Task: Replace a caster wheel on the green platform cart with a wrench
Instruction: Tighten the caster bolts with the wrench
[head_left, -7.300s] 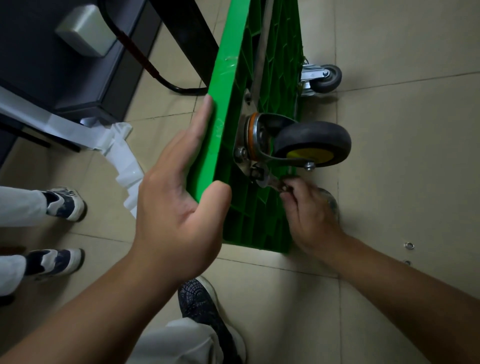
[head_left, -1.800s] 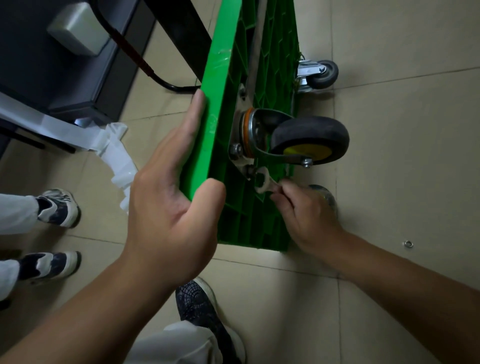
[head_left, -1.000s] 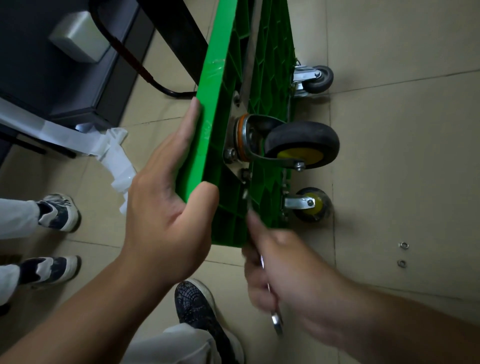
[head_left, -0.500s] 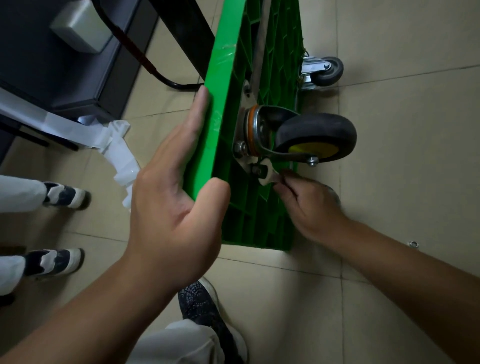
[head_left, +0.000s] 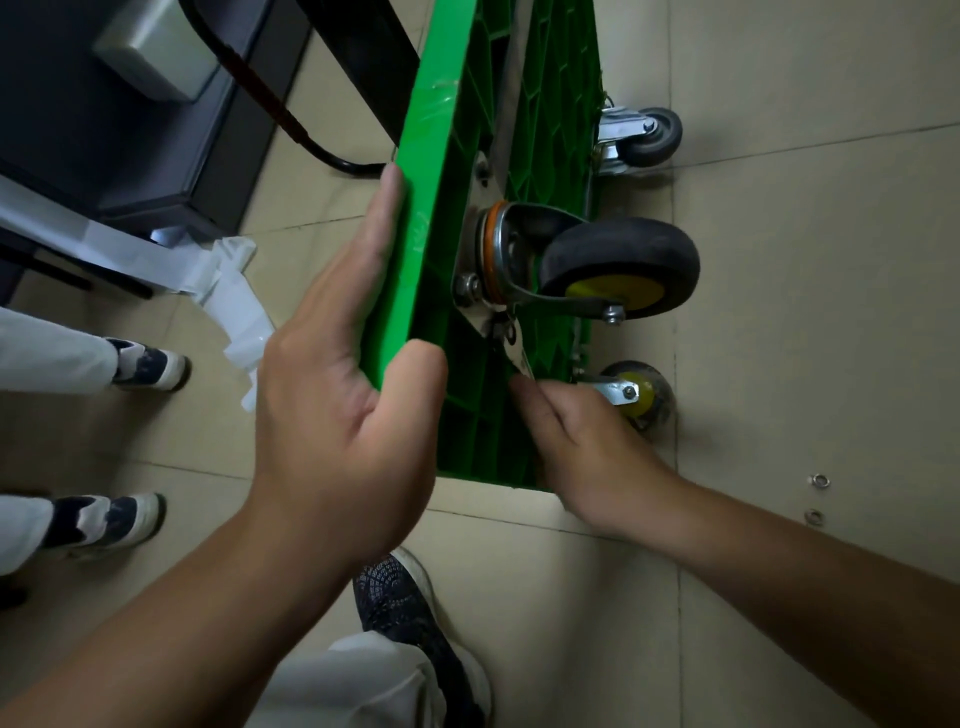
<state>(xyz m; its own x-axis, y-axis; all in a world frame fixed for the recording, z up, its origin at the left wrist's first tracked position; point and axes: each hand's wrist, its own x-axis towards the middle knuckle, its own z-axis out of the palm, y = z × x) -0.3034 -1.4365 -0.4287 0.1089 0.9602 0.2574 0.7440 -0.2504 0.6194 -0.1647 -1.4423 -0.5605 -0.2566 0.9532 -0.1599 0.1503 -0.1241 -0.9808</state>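
Head-worn, wide-angle, aimed steeply down at the tiled floor (head_left: 810, 312), close over the tipped cart (head_left: 434, 130) at mid-frame.

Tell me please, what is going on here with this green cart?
A person is working on the green cart, which stands on its side with the wheels pointing sideways. The left hand grips its upper edge to steady it. The right hand holds a wrench set on a bolt at the base of the big black wheel. Two small metal rings lie on the floor nearby.
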